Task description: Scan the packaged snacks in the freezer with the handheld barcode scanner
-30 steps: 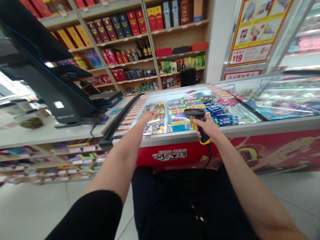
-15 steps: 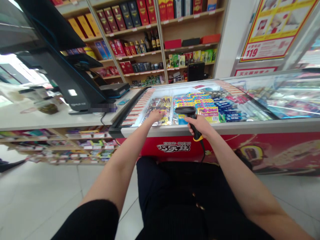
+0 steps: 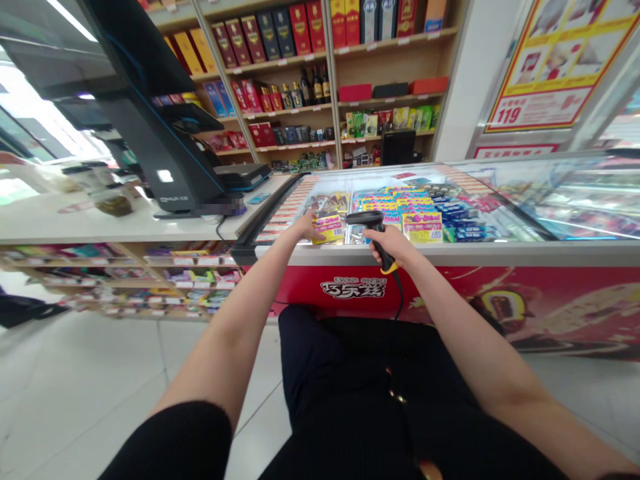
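Observation:
My right hand is wrapped round the handle of a black and yellow barcode scanner, its head pointing left and its cable hanging down. Just left of the scanner, my left hand grips the left edge of a yellow and pink packet with a white barcode patch. The packet is over the left compartment of a chest freezer. Behind it lie brown and gold wrapped packs. To the right are rows of similar yellow and pink packets and blue wrapped packs.
A white counter with a dark checkout terminal adjoins the freezer on the left, a jar on it. Shelves of boxes and bottles stand behind. The freezer's metal front rim runs below my hands.
My left hand has moved to the packet's left edge, and more of the packet now shows. The scanner has shifted slightly relative to the freezer. The view has turned a little left.

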A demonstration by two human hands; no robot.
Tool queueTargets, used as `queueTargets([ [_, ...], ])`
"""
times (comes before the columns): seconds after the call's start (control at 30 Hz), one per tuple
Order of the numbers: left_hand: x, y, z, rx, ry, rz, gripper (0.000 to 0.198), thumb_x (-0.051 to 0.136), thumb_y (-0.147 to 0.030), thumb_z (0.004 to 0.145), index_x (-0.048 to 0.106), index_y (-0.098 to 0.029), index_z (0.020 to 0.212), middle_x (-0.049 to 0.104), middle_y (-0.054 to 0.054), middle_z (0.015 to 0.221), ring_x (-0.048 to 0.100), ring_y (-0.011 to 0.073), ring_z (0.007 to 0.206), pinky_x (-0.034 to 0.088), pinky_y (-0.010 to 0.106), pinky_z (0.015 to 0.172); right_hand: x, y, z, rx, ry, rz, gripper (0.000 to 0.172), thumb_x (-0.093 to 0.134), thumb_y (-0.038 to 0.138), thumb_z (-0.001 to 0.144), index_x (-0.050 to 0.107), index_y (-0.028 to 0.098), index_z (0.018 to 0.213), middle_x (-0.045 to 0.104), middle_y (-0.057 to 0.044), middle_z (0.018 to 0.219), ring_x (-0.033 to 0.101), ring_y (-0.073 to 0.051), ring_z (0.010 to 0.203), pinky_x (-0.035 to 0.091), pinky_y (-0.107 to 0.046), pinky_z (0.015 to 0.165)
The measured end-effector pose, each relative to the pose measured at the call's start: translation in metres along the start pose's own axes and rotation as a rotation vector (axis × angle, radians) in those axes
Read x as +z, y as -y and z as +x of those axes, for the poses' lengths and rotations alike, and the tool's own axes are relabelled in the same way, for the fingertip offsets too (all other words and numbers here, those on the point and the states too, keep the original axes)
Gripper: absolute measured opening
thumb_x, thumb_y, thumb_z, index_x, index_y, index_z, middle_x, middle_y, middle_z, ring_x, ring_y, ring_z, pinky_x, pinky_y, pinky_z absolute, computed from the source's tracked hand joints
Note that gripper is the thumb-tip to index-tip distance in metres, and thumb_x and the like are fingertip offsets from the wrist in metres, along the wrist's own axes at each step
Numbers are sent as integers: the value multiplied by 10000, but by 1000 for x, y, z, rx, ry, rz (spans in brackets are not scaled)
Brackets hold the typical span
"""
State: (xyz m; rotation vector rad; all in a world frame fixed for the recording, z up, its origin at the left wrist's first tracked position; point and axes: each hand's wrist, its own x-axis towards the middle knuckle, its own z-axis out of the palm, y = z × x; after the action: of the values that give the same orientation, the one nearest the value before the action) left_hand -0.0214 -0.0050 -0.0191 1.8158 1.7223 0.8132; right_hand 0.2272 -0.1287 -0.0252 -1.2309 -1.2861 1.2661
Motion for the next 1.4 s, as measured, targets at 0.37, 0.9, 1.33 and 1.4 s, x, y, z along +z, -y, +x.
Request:
queueTargets([
  [0.37, 12, 18, -16, -179, -95, -614, 280, 842, -44, 583, 615, -138, 718, 662, 11, 665, 710, 180, 727, 583, 295, 737, 8, 4, 1, 13, -8, -47, 257, 704, 259, 867, 516, 186, 708, 558, 27, 491, 496, -98, 360, 414, -206, 322],
  [0.9, 11, 10, -16, -108, -128, -723, 242, 800, -144, 653, 619, -154, 812, 708, 11, 768, 714, 148, 793, 574, 273, 788, 3, 13, -9, 39, -28, -153, 320, 720, 289, 866, 520, 190, 637, 534, 15, 413, 467, -100, 316, 403, -210, 322],
  [1.33, 10, 2, -18, -35, -148, -617, 300, 835, -257, 586, 619, -172, 777, 625, -34, 696, 642, 115, 701, 550, 267, 742, 3, 19, -16, 21, -38, -177, 343, 680, 250, 876, 519, 181, 581, 524, 7, 426, 465, -97, 322, 412, -213, 324],
  [1.4, 9, 2, -17, -22, -139, -594, 331, 847, -301, 576, 612, -176, 773, 623, -31, 700, 641, 121, 712, 543, 267, 740, 2, 17, -15, 19, -33, -181, 341, 682, 262, 870, 517, 185, 582, 522, 3, 418, 461, -101, 320, 414, -218, 326],
])
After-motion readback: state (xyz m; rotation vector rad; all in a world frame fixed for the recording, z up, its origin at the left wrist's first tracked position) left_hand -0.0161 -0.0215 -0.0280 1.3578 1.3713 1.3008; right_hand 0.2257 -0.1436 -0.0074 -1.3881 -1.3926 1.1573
